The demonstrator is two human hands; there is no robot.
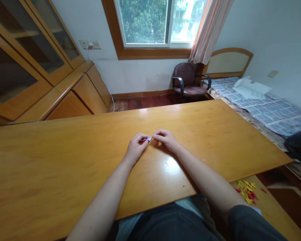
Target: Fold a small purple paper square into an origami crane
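Observation:
Between my two hands is a small piece of folded purple paper (149, 138), held just above the wooden table (65, 160). My left hand (137, 146) pinches its left side between thumb and fingers. On the other side, my right hand (166, 139) is closed in a pinch, with thumb and fingertip at the paper's right edge. The fingers cover part of the paper, so its full folded shape cannot be made out.
Several yellow and red folded paper pieces (247, 191) lie on a lower wooden surface (278, 211) at my right. Beyond the table stand a brown armchair (187, 78) and a bed (263, 103). Glass-fronted cabinets (37, 43) line the left wall.

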